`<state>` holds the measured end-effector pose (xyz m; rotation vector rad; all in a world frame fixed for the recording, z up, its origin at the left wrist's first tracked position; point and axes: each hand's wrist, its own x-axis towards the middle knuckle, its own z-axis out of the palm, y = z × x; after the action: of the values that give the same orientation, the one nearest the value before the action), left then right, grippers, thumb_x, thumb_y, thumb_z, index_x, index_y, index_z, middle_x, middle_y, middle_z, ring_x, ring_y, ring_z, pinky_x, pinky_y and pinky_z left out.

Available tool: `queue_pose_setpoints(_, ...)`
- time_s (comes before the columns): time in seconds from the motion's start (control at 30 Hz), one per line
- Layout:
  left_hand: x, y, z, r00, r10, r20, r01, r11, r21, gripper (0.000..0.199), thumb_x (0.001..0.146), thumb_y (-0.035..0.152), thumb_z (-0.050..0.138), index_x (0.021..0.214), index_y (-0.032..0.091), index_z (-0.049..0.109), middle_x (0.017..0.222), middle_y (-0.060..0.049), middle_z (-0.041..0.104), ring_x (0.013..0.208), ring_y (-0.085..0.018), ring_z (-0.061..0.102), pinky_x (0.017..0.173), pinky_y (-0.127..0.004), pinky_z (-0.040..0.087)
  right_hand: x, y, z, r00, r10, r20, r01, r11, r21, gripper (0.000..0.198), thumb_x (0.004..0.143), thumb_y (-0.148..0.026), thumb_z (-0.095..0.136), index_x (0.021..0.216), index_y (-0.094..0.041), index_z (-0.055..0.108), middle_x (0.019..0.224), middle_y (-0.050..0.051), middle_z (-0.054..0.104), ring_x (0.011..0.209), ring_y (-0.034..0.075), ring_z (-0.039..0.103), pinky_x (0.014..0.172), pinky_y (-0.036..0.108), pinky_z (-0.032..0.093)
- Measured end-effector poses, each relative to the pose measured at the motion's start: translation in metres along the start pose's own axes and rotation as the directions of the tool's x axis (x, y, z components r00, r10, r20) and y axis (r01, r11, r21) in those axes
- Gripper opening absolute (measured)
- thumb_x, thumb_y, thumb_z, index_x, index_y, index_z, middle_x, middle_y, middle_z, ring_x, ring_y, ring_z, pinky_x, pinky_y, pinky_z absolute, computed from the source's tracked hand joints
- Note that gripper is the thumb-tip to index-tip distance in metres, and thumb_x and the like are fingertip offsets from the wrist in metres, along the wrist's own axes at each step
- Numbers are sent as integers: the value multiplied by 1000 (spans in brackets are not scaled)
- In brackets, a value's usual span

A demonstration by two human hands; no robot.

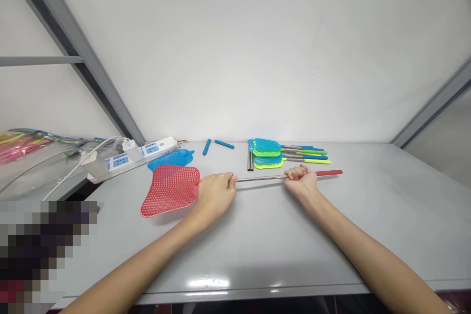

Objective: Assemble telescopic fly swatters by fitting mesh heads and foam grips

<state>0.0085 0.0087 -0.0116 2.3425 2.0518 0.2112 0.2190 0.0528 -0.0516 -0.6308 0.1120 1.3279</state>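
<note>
A fly swatter [172,190] with a red perforated head and a thin metal rod is stretched level between my two hands, just above the table [257,245]. My left hand [217,194] is closed round the rod close to the red head. Farther right, my right hand [302,181] grips the rod where it meets the red handle, which sticks out past the fist. Behind them lies a pile of blue and green fly swatters [268,148] with their handles to the right. Beside that pile are short metal tubes [250,159].
Two loose blue handles [224,144] lie near the wall. Left of them are blue swatter heads [171,158] and a white power strip [147,151] with plugs and cables. Plastic-wrapped items [25,147] sit at the far left. A pixelated area covers the lower left.
</note>
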Motion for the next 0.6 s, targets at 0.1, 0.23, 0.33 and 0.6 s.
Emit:
queue_pose_setpoints(0.1,2,-3,0,999,-13,46,15,999,-29,33,82,35,29,67,22,56,67,-2,64,67,-20,58,48,-25,26,-3,1,2,999,-4,52,5,1000,-8,35,78,-13,27,50,-18,7,35,-8,6,30,7,8,30,22,17)
queue_pose_setpoints(0.23,5,-6,2,996,-37,79,41,998,-48,35,81,37,28,69,23,57,69,-3,64,69,-22,58,49,-25,29,-4,2,2,995,-13,97,14,1000,-7,34,76,-14,28,53,-18,5,37,-8,4,31,7,7,30,22,17)
queue_pose_setpoints(0.33,6,-6,2,994,-51,97,56,997,-53,37,80,38,27,69,23,58,70,-4,64,70,-23,58,51,-26,31,-3,4,1,994,-18,109,18,1000,2,33,76,-14,28,53,-18,5,38,-8,3,31,8,7,31,22,16)
queue_pose_setpoints(0.6,5,-6,-6,984,-64,164,78,994,-78,37,79,37,26,68,22,58,76,-6,65,76,-25,58,55,-29,34,-3,8,-3,993,-19,113,19,1000,0,34,76,-14,29,54,-18,3,37,-8,4,32,8,6,31,23,15)
